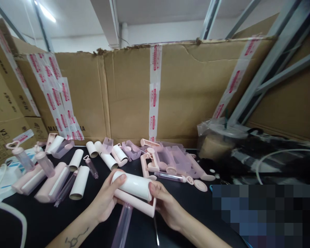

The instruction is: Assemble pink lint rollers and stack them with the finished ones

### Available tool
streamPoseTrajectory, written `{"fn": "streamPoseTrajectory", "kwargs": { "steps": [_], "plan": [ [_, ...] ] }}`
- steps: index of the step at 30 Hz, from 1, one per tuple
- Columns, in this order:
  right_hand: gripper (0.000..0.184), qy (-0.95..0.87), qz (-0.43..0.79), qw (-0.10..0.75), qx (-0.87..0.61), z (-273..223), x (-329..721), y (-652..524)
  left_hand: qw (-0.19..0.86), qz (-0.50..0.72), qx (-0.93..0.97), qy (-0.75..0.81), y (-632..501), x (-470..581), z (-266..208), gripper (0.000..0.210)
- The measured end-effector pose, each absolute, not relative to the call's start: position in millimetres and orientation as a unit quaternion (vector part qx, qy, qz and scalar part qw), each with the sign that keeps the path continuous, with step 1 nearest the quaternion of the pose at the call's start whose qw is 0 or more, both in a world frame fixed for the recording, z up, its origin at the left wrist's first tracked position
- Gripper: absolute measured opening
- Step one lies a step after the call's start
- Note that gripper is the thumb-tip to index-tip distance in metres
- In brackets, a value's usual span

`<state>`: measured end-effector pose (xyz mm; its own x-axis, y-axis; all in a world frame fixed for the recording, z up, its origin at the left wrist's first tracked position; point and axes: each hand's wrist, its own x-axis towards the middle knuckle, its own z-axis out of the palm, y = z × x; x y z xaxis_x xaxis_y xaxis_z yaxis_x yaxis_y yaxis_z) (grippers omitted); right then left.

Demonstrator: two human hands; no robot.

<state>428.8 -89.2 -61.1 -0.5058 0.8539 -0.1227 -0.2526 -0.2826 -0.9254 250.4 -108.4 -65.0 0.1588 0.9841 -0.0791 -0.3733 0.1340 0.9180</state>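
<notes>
Between my hands is a white roll [134, 185], lying along a pale pink holder [136, 204] with an upright end piece at its right. My left hand [109, 197] is closed round the left end of both, its thumb on top of the roll. At the right end, my right hand [167, 206] grips the roll and the holder's end piece. A translucent purple tube [122, 225] extends below the holder; whether it joins the holder I cannot tell. Below my right hand shows a thin, shiny metal rod [157, 232], its upper part hidden.
Several loose white rolls [79, 182] and pink roller parts [53, 184] lie to the left. Purple covers [179, 158] are heaped at the back centre-right. A bagged drink cup [217, 143] stands at the right. Cardboard [129, 93] walls the back.
</notes>
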Motion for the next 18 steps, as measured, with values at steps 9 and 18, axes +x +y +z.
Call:
{"fn": "streamPoseTrajectory", "kwargs": {
  "steps": [9,18],
  "plan": [
    [0.051,-0.485,0.72,0.374,-0.326,-62.4,428.1,-85.1,0.672,0.505,0.382,0.383,-106.6,250.1,-70.6,0.028],
    [0.047,-0.52,0.713,0.36,-0.303,-67.4,426.7,-85.9,0.707,0.453,0.341,0.422,-105.7,244.3,-64.8,0.031]
  ]
}}
